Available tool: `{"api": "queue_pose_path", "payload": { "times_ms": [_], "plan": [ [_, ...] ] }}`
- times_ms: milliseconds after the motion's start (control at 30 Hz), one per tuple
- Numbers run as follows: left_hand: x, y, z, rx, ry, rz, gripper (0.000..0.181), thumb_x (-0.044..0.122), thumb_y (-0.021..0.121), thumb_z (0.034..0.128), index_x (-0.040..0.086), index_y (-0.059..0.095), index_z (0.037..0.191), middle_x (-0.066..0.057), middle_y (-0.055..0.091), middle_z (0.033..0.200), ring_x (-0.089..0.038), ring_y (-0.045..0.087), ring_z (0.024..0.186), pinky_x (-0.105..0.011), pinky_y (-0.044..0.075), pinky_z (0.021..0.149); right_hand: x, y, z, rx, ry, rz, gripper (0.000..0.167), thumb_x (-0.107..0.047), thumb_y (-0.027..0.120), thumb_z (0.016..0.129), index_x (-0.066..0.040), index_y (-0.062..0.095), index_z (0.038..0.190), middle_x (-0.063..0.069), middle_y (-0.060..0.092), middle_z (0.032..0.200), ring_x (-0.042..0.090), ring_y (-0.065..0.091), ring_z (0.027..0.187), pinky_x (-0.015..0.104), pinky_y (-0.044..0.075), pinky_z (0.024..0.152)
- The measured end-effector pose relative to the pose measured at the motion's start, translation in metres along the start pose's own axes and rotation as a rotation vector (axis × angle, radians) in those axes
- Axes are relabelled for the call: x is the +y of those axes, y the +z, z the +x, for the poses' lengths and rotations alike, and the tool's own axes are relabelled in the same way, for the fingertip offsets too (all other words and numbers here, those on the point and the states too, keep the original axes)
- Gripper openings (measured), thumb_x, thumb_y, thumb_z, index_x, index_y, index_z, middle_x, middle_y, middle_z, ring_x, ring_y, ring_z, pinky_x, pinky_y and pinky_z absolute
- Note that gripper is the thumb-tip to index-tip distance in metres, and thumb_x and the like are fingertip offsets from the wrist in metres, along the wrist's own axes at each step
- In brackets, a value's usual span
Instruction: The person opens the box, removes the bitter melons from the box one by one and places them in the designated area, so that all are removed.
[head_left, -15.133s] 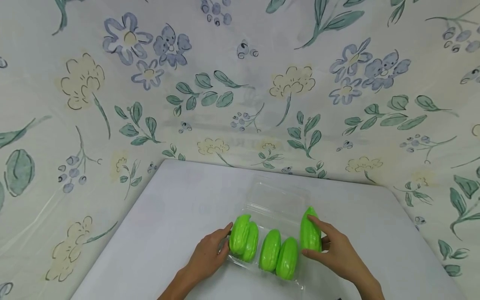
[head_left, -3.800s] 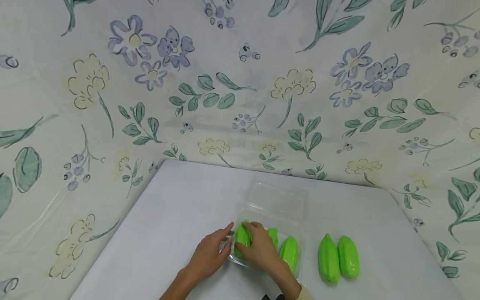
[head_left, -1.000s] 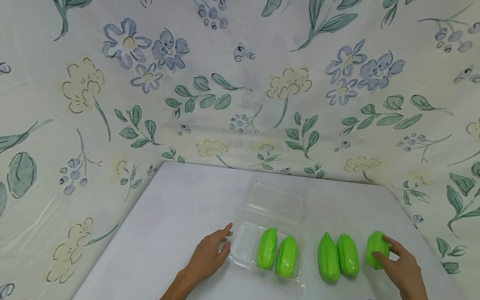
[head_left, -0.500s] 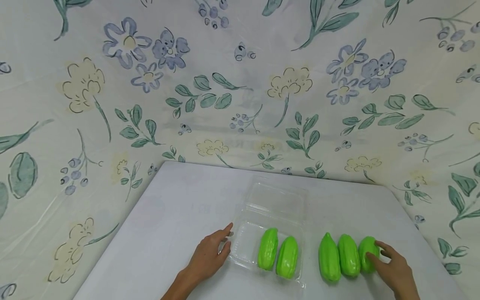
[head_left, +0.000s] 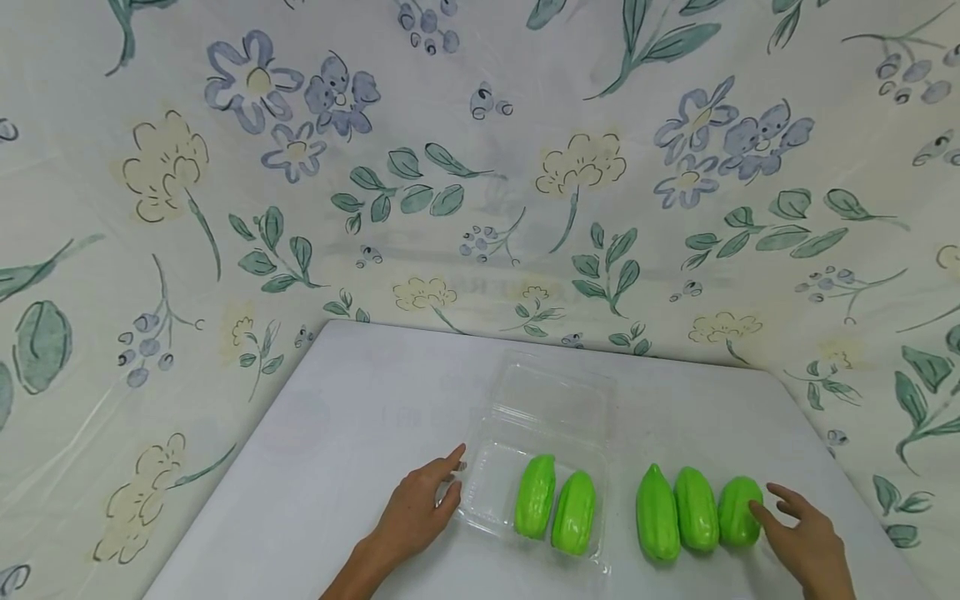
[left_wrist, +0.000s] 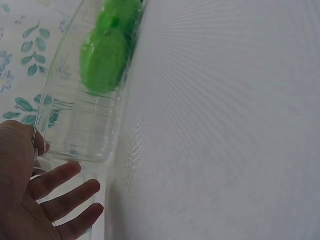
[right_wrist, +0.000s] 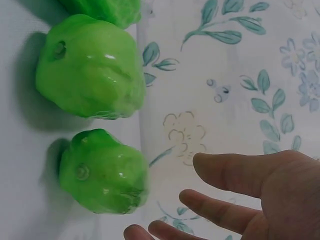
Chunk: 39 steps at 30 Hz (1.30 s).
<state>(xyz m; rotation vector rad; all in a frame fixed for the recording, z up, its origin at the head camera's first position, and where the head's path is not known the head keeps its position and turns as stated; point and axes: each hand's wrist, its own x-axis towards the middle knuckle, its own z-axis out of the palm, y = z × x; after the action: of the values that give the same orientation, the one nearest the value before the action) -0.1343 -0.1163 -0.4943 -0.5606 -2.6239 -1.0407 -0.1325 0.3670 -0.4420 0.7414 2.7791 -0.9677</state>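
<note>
Two shiny green, ridged oblong toy fruits (head_left: 536,497) lie side by side in the clear plastic clamshell box (head_left: 487,483), whose lid (head_left: 553,396) is folded back. My left hand (head_left: 416,508) is at the box's left edge, fingers spread; in the left wrist view its fingers are loosely extended by the box's end. Right of the box, three more green fruits (head_left: 696,510) lie in a row on the table. At the rightmost fruit (head_left: 739,512) is my right hand (head_left: 806,537), thumb and fingers parted. The thumb tip overlaps that fruit in the head view but appears apart from it in the right wrist view.
The white table (head_left: 360,408) has a rounded back right corner and backs onto a flower-printed sheet (head_left: 450,208). That sheet also surrounds the left and right sides.
The fruits came out of the box one by one. Most recently my right hand set the third one beside the other two, let go and drew slightly right. My left hand stayed at the box.
</note>
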Motion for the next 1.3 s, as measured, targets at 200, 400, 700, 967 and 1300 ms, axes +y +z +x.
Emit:
{"api": "queue_pose_path", "payload": {
  "times_ms": [200, 400, 700, 967, 1300],
  "plan": [
    [0.000, 0.000, 0.000, 0.002, 0.002, -0.003, 0.048, 0.005, 0.061, 0.0935, -0.003, 0.050, 0.140, -0.008, 0.069, 0.116, -0.020, 0.068, 0.100, -0.041, 0.054, 0.086, -0.006, -0.006, 0.000, 0.053, -0.002, 0.005, 0.069, -0.042, 0.054, 0.098, 0.005, 0.035, 0.145, 0.039, 0.034, 0.141, 0.057, 0.044, 0.119, 0.064, 0.044, 0.088],
    [0.000, 0.000, 0.001, 0.003, 0.004, 0.001, 0.048, 0.005, 0.061, 0.0935, -0.003, 0.050, 0.140, -0.008, 0.069, 0.116, -0.021, 0.068, 0.101, -0.041, 0.054, 0.086, -0.025, -0.007, -0.005, 0.112, -0.081, -0.009, 0.067, -0.039, 0.056, 0.098, 0.005, 0.038, 0.144, 0.039, 0.039, 0.139, 0.054, 0.049, 0.118, 0.058, 0.052, 0.078],
    [0.000, 0.000, 0.002, 0.006, 0.006, 0.001, 0.048, 0.006, 0.060, 0.0938, -0.003, 0.050, 0.140, -0.008, 0.069, 0.116, -0.020, 0.068, 0.101, -0.041, 0.054, 0.086, -0.069, 0.003, -0.024, 0.150, -0.282, -0.021, 0.057, -0.031, 0.059, 0.098, 0.003, 0.045, 0.142, 0.037, 0.044, 0.137, 0.053, 0.055, 0.113, 0.059, 0.052, 0.081],
    [-0.001, 0.000, 0.002, 0.004, 0.003, -0.009, 0.048, 0.007, 0.060, 0.0940, -0.003, 0.050, 0.140, -0.009, 0.069, 0.116, -0.020, 0.067, 0.102, -0.041, 0.054, 0.087, -0.096, 0.015, -0.037, 0.073, -0.413, 0.026, 0.056, -0.031, 0.059, 0.099, 0.001, 0.045, 0.143, 0.033, 0.046, 0.138, 0.050, 0.056, 0.114, 0.055, 0.053, 0.083],
    [0.000, 0.000, 0.000, -0.008, -0.023, -0.001, 0.048, 0.008, 0.059, 0.0952, -0.001, 0.050, 0.141, -0.006, 0.069, 0.117, -0.020, 0.067, 0.103, -0.043, 0.053, 0.088, -0.116, 0.032, -0.052, 0.018, -0.555, 0.135, 0.049, -0.026, 0.062, 0.098, -0.003, 0.051, 0.140, 0.024, 0.053, 0.136, 0.043, 0.061, 0.111, 0.048, 0.056, 0.080]
  ]
}}
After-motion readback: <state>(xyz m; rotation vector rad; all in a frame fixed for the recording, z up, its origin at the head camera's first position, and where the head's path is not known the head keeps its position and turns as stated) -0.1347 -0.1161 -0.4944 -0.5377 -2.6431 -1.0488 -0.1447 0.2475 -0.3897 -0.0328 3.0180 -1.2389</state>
